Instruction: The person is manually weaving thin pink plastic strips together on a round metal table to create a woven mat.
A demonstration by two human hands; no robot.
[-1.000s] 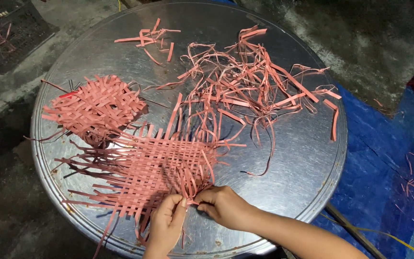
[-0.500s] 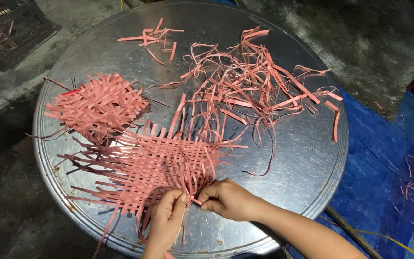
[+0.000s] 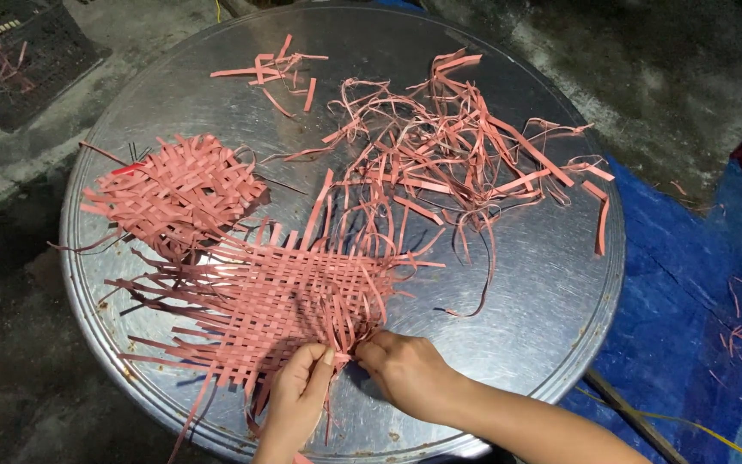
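A flat woven mat of pink strips (image 3: 276,301) lies on a round metal tray (image 3: 526,283), near its front edge. My left hand (image 3: 298,397) pinches strips at the mat's near right corner. My right hand (image 3: 405,369) meets it there, fingertips closed on the same strip ends. A second, smaller woven pink piece (image 3: 169,193) lies at the tray's left, overlapping the mat's far corner.
A tangle of loose pink strips (image 3: 448,155) covers the tray's far right, and a few short offcuts (image 3: 272,73) lie at the back. A dark crate (image 3: 19,60) sits on the ground at upper left. Blue tarpaulin (image 3: 697,344) spreads to the right.
Both hands have stayed at the mat's near corner, shifting only slightly as the fingers work the strip ends. The view has moved a little.
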